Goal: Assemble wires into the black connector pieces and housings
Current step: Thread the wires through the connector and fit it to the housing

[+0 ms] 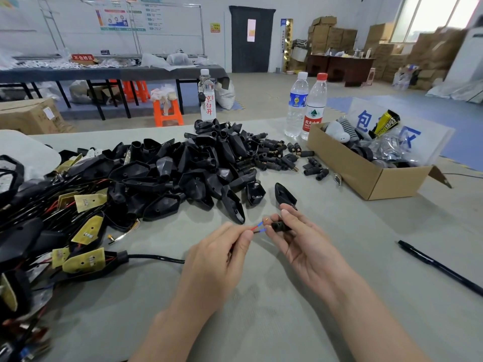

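Open cardboard box [366, 168] at right on the table [339, 322]: it holds black ribbed parts, shiny silver parts in clear wrap, a white rounded piece and a yellow-black packet. Two capped clear bottles [305, 105] stand just beside the box's far-left corner; a third bottle [207, 96] stands behind the housing pile. I cannot tell how full any of them is.

Big pile of black housings [188, 165] mid-table, with loose connectors [274, 155] spread at its right edge, between pile and box. Heap of wired yellow boards [83, 226] on the left. One single housing [285, 194] lies just beyond the right hand. Black pen [439, 267] lies far right, well apart from the hands.

Left hand [217, 259] pinches two thin wires [257, 227], one red and one black, both blue-tipped, between thumb and fingertips. Right hand [305, 241] grips a small black connector [279, 226] in its fingers, palm up. The wire tips point at the connector and sit just at its left end; I cannot tell whether they are inside. Both hands are held in front of the pile.
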{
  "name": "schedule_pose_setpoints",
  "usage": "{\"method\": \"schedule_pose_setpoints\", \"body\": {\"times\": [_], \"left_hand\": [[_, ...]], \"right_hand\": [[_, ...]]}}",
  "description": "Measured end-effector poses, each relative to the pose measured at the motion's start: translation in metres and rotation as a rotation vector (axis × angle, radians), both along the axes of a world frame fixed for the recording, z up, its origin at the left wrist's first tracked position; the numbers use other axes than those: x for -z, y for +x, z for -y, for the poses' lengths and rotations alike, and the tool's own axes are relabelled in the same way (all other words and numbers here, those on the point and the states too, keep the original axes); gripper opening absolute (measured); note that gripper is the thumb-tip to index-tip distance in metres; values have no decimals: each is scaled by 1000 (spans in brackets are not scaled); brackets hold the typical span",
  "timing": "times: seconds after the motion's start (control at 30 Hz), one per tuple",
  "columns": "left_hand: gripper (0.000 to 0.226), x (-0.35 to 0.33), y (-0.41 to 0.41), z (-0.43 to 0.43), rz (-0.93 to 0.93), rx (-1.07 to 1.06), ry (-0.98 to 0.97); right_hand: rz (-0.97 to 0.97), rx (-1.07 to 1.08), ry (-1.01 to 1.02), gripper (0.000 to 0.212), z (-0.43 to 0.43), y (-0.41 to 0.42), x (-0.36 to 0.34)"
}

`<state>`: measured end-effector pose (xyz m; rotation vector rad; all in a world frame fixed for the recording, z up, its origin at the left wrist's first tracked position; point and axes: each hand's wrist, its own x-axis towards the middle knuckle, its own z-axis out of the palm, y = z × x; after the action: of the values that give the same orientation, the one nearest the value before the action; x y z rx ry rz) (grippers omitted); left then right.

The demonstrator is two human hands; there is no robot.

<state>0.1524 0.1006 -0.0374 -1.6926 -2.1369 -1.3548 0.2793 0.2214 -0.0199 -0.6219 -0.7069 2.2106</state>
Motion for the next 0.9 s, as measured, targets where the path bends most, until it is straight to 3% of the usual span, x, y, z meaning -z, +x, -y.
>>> {"method": "schedule_pose_setpoints", "body": {"times": [0.63,0.9], "left_hand": [[30,-1,2,0,-179,14,-29],[25,1,1,-1,-193,-5,-16]], "right_hand": [[-30,40,-4,16,11,-6,-2],[10,39,104,18,11,-6,-4]]}}
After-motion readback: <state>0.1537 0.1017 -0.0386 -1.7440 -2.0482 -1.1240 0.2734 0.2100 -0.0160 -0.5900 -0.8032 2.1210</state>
